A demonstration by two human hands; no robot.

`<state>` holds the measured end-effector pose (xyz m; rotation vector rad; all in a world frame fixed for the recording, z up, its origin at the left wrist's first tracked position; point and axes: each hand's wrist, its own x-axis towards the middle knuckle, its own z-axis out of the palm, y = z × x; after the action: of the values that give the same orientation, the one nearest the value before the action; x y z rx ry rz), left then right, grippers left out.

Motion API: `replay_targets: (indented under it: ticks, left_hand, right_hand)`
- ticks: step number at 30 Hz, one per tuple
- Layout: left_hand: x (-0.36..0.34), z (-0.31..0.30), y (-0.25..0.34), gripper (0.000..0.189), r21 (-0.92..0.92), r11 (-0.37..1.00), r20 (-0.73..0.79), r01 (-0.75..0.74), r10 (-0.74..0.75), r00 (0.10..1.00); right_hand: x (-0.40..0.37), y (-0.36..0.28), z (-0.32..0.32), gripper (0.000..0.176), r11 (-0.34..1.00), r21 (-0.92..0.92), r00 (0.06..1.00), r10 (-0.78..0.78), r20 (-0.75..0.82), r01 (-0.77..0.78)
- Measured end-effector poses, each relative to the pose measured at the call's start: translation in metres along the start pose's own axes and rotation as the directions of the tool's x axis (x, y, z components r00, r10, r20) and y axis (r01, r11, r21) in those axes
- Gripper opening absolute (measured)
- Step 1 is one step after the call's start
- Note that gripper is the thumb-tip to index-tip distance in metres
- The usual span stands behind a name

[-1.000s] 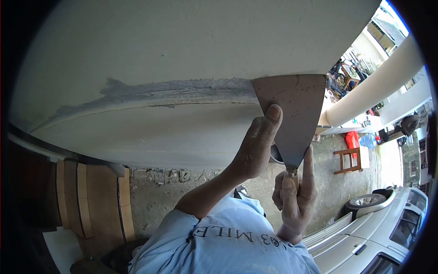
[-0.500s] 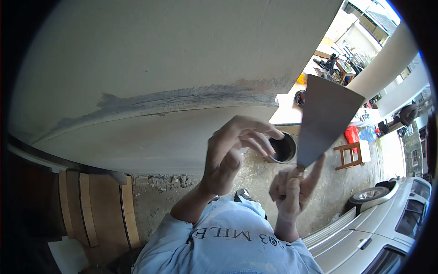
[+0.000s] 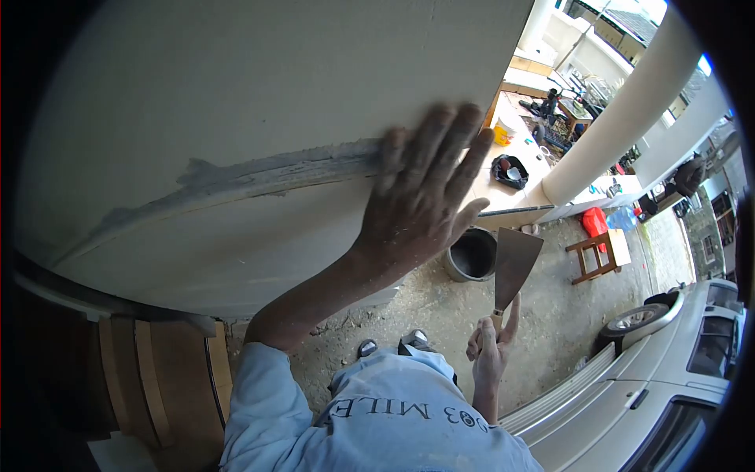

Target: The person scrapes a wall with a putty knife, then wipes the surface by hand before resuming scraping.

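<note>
My left hand (image 3: 417, 185) is raised against the wall (image 3: 314, 86), fingers stretched out over the right end of a grey filler strip (image 3: 267, 175). The fingertips are slightly blurred, and the hand covers part of the strip. A wide-bladed putty knife (image 3: 517, 266) is upright in my right hand (image 3: 491, 346), which grips the handle low in front of my body. Its index finger lies along the base of the blade. Between the two hands, on the ground, stands a dark bucket (image 3: 472, 256).
A wooden stool (image 3: 599, 256) stands right of the bucket, near a red bag (image 3: 594, 222). A silver vehicle (image 3: 629, 393) is parked at lower right. Brown steps (image 3: 177, 377) lie at lower left. Beyond the wall's edge rises a white column (image 3: 621, 110).
My left hand has moved up and onto the wall, its curled fingers now straightened. My right hand has lowered the putty knife, taking it farther from the camera.
</note>
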<state>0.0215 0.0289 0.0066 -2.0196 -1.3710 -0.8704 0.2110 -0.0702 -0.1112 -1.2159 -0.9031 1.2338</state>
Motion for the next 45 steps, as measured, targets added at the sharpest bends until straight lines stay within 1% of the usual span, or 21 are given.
replay_targets:
  ticks: [2,4,6,9,10,12,16,17,20,22,23,25,26,28,29,32,36,37,39,41,45]
  left_hand:
    - [0.008,0.003,0.014,0.063,-0.163,0.980,0.217,-0.118,0.152,0.964]
    - [0.003,0.009,0.017,0.052,-0.287,0.896,0.122,-0.338,0.384,0.915]
    - [-0.010,-0.002,0.017,0.068,-0.307,0.841,0.018,-0.446,0.473,0.881]
    - [-0.014,-0.022,0.011,0.074,-0.187,0.972,0.000,-0.145,0.148,0.989]
    - [-0.009,-0.021,0.001,0.077,-0.105,0.994,-0.103,-0.019,0.008,0.995]
    - [-0.005,-0.011,-0.014,0.079,0.039,0.999,-0.072,0.011,-0.009,0.997]
    - [-0.014,-0.008,-0.002,0.059,-0.346,0.908,0.072,-0.235,0.275,0.959]
    - [-0.021,-0.013,0.003,0.047,-0.366,0.892,0.036,-0.266,0.299,0.954]
    - [-0.055,-0.026,0.013,0.038,-0.359,0.907,-0.010,-0.219,0.231,0.973]
    - [-0.090,-0.020,0.017,0.019,-0.563,0.823,0.022,-0.073,0.104,0.994]
    - [-0.112,-0.009,0.016,0.019,-0.677,0.733,0.173,0.061,0.078,0.982]
    - [-0.165,0.006,0.019,0.023,-0.703,0.637,0.296,0.317,-0.144,0.944]
    - [-0.191,0.006,0.019,0.027,-0.577,0.679,0.442,0.454,-0.207,0.873]
    - [-0.243,-0.002,0.017,0.038,-0.330,0.794,0.586,0.510,-0.250,0.770]
    - [-0.271,-0.004,0.011,0.036,-0.297,0.784,0.685,0.544,-0.222,0.694]
    - [-0.269,-0.060,0.005,0.035,-0.174,0.658,0.853,0.733,-0.271,0.446]
    - [-0.209,-0.147,-0.013,0.029,-0.241,0.698,0.592,0.675,-0.445,0.672]
    - [-0.185,-0.178,-0.010,0.029,-0.242,0.775,0.471,0.584,-0.432,0.769]
    - [-0.138,-0.245,-0.001,0.029,-0.282,0.834,0.265,0.474,-0.407,0.874]
    - [-0.094,-0.320,0.006,0.041,-0.461,0.875,0.050,0.144,-0.137,0.989]
    - [-0.048,-0.404,0.036,0.041,-0.280,0.947,-0.192,-0.159,0.107,0.975]
  right_hand:
    - [-0.006,-0.001,0.001,0.060,1.000,0.006,1.000,-0.024,0.006,0.024]
    - [-0.011,-0.004,0.003,0.061,0.998,-0.026,0.998,-0.055,0.016,0.056]
    - [-0.015,-0.006,0.002,0.061,0.997,-0.039,0.998,-0.068,0.013,0.068]
    - [-0.022,-0.003,-0.002,0.061,0.997,-0.022,0.997,-0.074,0.017,0.074]
    - [-0.024,-0.001,-0.002,0.061,0.997,-0.010,0.997,-0.073,0.023,0.073]
    - [-0.030,0.001,0.001,0.061,0.998,-0.010,0.997,-0.067,0.024,0.067]
    - [-0.049,0.009,0.010,0.061,0.998,0.026,0.997,-0.056,0.055,0.054]
    - [-0.055,0.010,0.010,0.062,0.999,0.023,0.997,-0.044,0.066,0.043]
    - [-0.071,0.013,0.011,0.062,1.000,0.011,0.995,-0.011,0.096,0.010]
    - [-0.077,0.014,0.004,0.062,0.999,-0.032,0.992,0.014,0.125,-0.010]
    - [-0.076,0.012,-0.002,0.062,0.998,-0.060,0.990,0.043,0.134,-0.036]
    - [-0.080,0.012,-0.013,0.061,0.989,-0.121,0.983,0.100,0.152,-0.082]
    - [-0.078,0.013,-0.019,0.061,0.986,-0.147,0.980,0.106,0.167,-0.082]
    - [-0.079,0.021,-0.037,0.062,0.975,-0.204,0.971,0.130,0.199,-0.089]
    - [-0.079,0.027,-0.046,0.061,0.980,-0.186,0.971,0.115,0.212,-0.076]
    - [-0.087,0.032,-0.069,0.061,0.966,-0.222,0.969,0.172,0.176,-0.131]
    - [-0.094,0.039,-0.086,0.060,0.944,-0.279,0.966,0.221,0.135,-0.177]
    - [-0.095,0.044,-0.095,0.060,0.936,-0.304,0.964,0.228,0.137,-0.178]
    - [-0.097,0.049,-0.100,0.059,0.932,-0.309,0.955,0.246,0.166,-0.187]
    - [-0.098,0.052,-0.101,0.058,0.928,-0.319,0.943,0.264,0.205,-0.190]
    - [-0.103,0.053,-0.095,0.059,0.935,-0.332,0.929,0.228,0.290,-0.126]
